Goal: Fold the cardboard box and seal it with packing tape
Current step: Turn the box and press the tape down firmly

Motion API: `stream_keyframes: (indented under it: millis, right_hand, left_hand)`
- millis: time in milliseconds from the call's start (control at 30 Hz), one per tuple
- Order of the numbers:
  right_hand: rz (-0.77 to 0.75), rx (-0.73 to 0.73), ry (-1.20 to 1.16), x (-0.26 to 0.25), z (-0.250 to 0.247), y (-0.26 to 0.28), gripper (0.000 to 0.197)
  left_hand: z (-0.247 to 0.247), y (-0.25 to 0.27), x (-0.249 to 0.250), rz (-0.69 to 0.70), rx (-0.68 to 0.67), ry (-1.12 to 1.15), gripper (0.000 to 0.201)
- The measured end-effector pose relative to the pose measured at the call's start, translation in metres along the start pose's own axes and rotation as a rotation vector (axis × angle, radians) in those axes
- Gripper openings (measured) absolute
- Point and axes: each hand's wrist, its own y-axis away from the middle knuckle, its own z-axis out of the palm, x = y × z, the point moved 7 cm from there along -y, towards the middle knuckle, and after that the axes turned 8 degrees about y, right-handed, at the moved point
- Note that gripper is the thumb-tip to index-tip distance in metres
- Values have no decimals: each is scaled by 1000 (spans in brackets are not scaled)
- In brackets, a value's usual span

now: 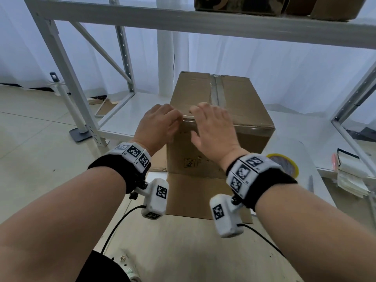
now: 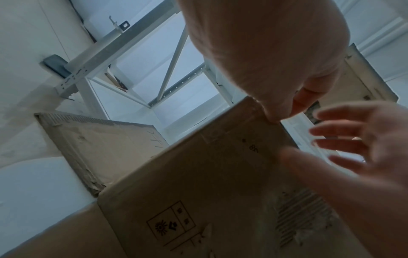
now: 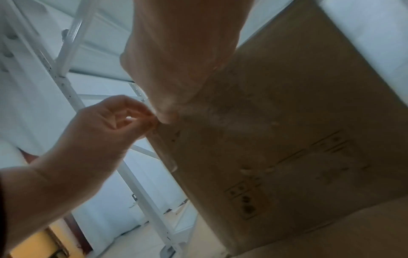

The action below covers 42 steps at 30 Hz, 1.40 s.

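Note:
The brown cardboard box [image 1: 234, 98] stands upright on a white shelf board [image 1: 130, 119], its top flaps closed with clear tape along the seam. One bottom flap [image 1: 193, 196] lies spread toward me. My left hand [image 1: 177, 119] is at the near top left corner, thumb and curled fingers pinching the clear tape end there; the right wrist view shows that hand [image 3: 141, 118] at the corner too. My right hand [image 1: 211, 117] lies flat with spread fingers over the near top edge. A yellow tape roll [image 1: 284, 163] sits to the box's right.
White metal rack posts [image 1: 67, 88] and a shelf beam [image 1: 183, 19] frame the box, with more cartons [image 1: 254, 5] on the shelf above. A stack of papers [image 1: 350, 176] lies at the right. A pole stand [image 1: 79, 135] is on the floor at left.

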Motion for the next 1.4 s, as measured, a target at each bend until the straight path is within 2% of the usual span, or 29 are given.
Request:
stream_keyframes:
  millis: [67,200,367,500,633,733,800,867,933,1033,1100,1200,1400]
  right_hand:
    - [21,27,-64,-12,2,-17,33]
    - [-42,178,-71,-16,3,-16,9]
    - [-61,217,-69,-18,8,-12,8]
    - [-33,227,-58,-19,14,-12,11]
    - [-56,177,-76,-21,20,-7,20]
    - [46,147,-283,-9,8,-14,27]
    - [107,41,-251,-1,8,-26,36]
    - [143,-140,-121,2,22,-29,50]
    - [170,-249,4,1,36,-23,59]
    - [172,-269,97,-3,44,-17,64]
    - [151,-286,132,-4,41,-19,68]
    - [135,-290,116,-1,38,-19,68]
    - [152,-243,29,2,33,-15,57]
  left_hand:
    - [0,3,-3,-15,-37,43,16]
    - [-2,11,-22,-55,-143,182,22]
    - [-1,-1,-33,-230,-106,450,25]
    - [11,-4,-34,-230,-138,477,25]
    - [12,-6,-43,-188,-130,467,27]
    - [15,-2,-40,-89,-160,390,32]
    - [15,1,-37,-55,-169,364,36]
    - [14,1,-37,-79,-173,334,39]
    - [14,0,-38,-113,-214,273,44]
    - [12,-3,-38,-119,-291,242,48]
    - [8,-8,-37,-113,-297,256,43]
    - [8,-8,-38,-98,-285,229,38]
    - [25,13,-44,-159,-170,181,52]
